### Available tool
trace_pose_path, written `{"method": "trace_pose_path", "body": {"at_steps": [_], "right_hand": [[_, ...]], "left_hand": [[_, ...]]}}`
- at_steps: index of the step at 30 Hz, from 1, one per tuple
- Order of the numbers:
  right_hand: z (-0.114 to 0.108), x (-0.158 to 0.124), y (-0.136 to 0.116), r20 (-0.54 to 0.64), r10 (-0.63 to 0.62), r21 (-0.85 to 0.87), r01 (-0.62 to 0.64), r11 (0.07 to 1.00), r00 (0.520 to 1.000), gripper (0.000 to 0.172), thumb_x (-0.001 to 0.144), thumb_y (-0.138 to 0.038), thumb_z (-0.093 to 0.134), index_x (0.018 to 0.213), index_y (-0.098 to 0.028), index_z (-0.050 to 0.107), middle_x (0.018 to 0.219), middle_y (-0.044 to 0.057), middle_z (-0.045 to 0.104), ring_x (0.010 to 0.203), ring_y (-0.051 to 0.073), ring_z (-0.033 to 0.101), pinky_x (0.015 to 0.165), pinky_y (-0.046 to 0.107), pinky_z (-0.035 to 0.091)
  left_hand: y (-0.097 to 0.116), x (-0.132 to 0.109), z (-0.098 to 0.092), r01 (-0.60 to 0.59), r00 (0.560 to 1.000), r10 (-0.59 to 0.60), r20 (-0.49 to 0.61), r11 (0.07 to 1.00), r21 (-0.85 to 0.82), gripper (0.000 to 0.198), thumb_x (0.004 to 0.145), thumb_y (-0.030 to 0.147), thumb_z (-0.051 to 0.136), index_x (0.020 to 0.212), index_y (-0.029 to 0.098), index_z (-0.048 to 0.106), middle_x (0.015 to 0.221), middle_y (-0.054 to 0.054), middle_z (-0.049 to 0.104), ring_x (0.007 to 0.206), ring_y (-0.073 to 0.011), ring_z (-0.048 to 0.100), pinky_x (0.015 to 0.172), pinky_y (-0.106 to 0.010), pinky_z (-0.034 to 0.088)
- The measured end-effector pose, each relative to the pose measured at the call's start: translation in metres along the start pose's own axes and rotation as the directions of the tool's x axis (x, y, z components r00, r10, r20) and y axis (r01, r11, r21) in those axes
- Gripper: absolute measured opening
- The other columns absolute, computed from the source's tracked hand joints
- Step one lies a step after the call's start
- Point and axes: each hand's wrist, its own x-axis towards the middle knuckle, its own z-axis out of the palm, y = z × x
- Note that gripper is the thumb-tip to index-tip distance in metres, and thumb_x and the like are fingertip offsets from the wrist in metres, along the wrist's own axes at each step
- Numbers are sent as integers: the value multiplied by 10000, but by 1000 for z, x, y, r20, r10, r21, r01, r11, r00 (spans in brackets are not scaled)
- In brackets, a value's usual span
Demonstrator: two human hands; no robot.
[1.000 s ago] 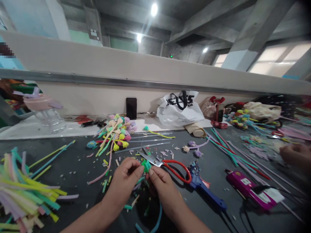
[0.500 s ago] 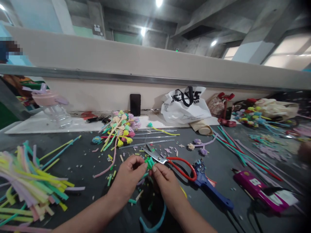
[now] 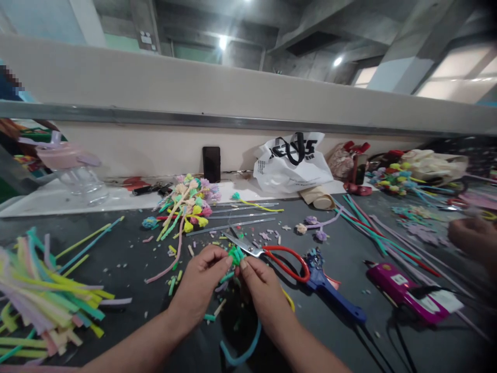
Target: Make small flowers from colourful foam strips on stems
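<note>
Between my fingertips is a small green pipe-cleaner flower (image 3: 236, 255), its fuzzy loops bunched together. My left hand (image 3: 205, 274) pinches it from the left, and my right hand (image 3: 261, 282) grips it from the right with thumb and fingers. Just behind it lie red-handled scissors (image 3: 285, 259), blades open and pointing left. A blue pipe cleaner (image 3: 248, 353) curves on the dark table below my hands, and part of a yellow one (image 3: 288, 298) shows beside my right wrist.
Loose pipe cleaners (image 3: 50, 295) are heaped at left. Fuzzy flowers (image 3: 190, 202) lie behind my hands. A blue glue gun (image 3: 334, 292) and a magenta corded device (image 3: 407, 290) sit at right. Another person's hand (image 3: 471, 235) is at far right. A phone (image 3: 212, 163) leans on the partition.
The whole view has shifted slightly. My hands stay together on the green flower with little change in grip. The other person's hand has come further into view at right.
</note>
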Motion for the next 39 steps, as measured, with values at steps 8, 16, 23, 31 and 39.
{"method": "trace_pose_path", "body": {"at_steps": [8,16,23,31,39], "right_hand": [[3,-2,-3,6,51,197,-51,979,999,339,790,-466,510,618,-175,478,449,-84,332,395,68,316,375,187,250],[3,-1,-2,25,66,314,-71,947,997,334,772,-440,577,608,-168,477,461,-86,309,417,57,272,390,181,224],[-10,-4,-12,363,16,681,-277,678,932,255,754,-345,625,657,-152,490,556,-56,364,449,43,225,368,145,200],[-12,-8,-14,507,60,653,-428,625,860,245,729,-327,662,665,-153,502,546,-57,370,423,32,267,348,129,227],[-4,-4,-12,360,57,590,-274,759,931,175,799,-332,571,778,-158,566,601,-28,444,444,68,372,358,171,352]], "left_hand": [[3,-4,0,-84,994,82,73,996,27,164,778,243,573,632,168,581,687,18,469,673,-116,436,632,-213,346],[7,-1,-1,-47,995,44,86,998,33,193,798,259,549,631,161,556,679,13,466,675,-120,435,632,-216,353],[10,-4,-2,-2,1000,5,26,992,-126,208,818,333,523,968,206,591,776,2,539,722,-130,485,667,-224,398],[16,-7,-2,-87,963,100,251,994,-60,352,714,276,638,1058,226,586,970,-45,541,888,-196,529,794,-309,433],[13,1,-8,-145,979,134,155,988,62,156,752,271,592,889,204,622,875,-25,541,796,-166,533,723,-274,436]]}}
